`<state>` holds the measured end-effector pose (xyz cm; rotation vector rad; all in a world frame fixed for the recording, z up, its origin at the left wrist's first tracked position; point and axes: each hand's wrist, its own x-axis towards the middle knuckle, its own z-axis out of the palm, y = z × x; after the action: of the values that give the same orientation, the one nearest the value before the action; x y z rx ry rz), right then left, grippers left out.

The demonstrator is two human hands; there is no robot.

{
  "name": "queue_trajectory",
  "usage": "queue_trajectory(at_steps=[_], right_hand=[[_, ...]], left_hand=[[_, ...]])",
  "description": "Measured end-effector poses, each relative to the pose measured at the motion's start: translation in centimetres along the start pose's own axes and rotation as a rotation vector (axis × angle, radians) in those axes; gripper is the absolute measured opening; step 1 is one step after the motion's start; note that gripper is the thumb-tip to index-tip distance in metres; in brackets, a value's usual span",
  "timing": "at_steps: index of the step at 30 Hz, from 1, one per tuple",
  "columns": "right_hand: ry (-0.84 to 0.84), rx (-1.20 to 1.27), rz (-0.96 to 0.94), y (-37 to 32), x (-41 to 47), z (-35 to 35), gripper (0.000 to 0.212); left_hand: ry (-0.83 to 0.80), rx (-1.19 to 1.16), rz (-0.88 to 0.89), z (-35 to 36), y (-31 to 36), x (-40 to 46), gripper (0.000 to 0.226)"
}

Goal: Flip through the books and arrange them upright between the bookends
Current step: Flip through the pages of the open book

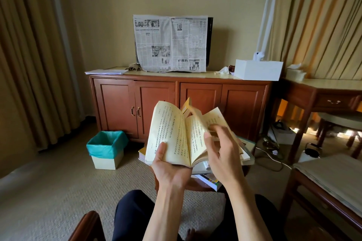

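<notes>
An open paperback (176,133) with yellowed pages of vertical print is held up in front of me. My left hand (168,168) grips its lower left side from beneath, thumb lying on the left page. My right hand (221,148) is over the right page with fingers loosely bent, and a blurred page stands near its fingertips. Under the book lies a pile of other books (209,178) on a small wooden stool. No bookends are visible.
A bin with a teal liner (106,147) stands on the carpet to the left. Behind is a wooden cabinet (176,101) carrying a newspaper-covered screen (170,43) and a white box (258,69). A desk and chair stand right; cables lie on the floor.
</notes>
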<state>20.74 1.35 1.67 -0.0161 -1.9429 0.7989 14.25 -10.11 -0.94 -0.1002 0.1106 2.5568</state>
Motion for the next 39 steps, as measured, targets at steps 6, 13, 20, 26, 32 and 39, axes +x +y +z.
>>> queue_trajectory(at_steps=[6, 13, 20, 26, 32, 39], right_hand=[[0.033, -0.506, -0.107, 1.7, 0.5, -0.8, 0.064], [-0.747, -0.620, -0.239, 0.2, 0.8, 0.4, 0.059], [-0.852, -0.481, 0.009, 3.9, 4.7, 3.8, 0.051], [-0.803, -0.472, 0.313, 6.1, 6.6, 4.2, 0.063], [-0.550, -0.134, 0.651, 7.2, 4.4, 1.6, 0.074], [-0.309, 0.334, 0.820, 9.4, 3.4, -0.5, 0.087]], left_hand=[[-0.015, -0.001, 0.009, 0.3, 0.3, -0.4, 0.034], [-0.032, 0.110, 0.027, -0.4, 0.7, 0.3, 0.041], [-0.019, 0.098, 0.022, -0.5, 0.5, 0.6, 0.040], [-0.015, 0.048, -0.024, -0.5, 0.5, 0.3, 0.041], [-0.021, -0.037, -0.026, -0.8, 1.0, 0.5, 0.041], [-0.001, -0.126, -0.075, -1.3, 0.6, 0.5, 0.038]])
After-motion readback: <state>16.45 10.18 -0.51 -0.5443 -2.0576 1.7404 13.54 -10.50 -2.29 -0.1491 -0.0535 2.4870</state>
